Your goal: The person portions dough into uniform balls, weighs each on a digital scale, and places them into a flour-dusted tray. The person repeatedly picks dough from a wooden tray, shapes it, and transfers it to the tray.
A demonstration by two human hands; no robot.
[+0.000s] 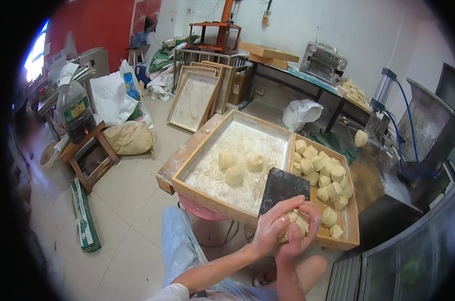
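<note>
Cupped together, my left hand (274, 222) and my right hand (304, 229) hold a rough lump of pale dough (296, 222). They hover over the near edge of a dark flat board (284, 188), which lies across the corner where two wooden trays meet. In the floured wooden tray (201, 154) stand three shaped dough pieces, among them one dough mound (254, 161). To the right, another wooden tray (348, 242) holds a heap of cut dough pieces (323, 165). Two loose dough lumps (329, 216) lie at its near end.
A pink stool (201, 209) supports the trays. At right stands a metal machine (385, 146) with blue hoses and dough at its outlet. Floured trays (193, 99) lean behind. At left are a wooden stool (88, 158) with a large plastic bottle (75, 107), and a long green box (85, 216).
</note>
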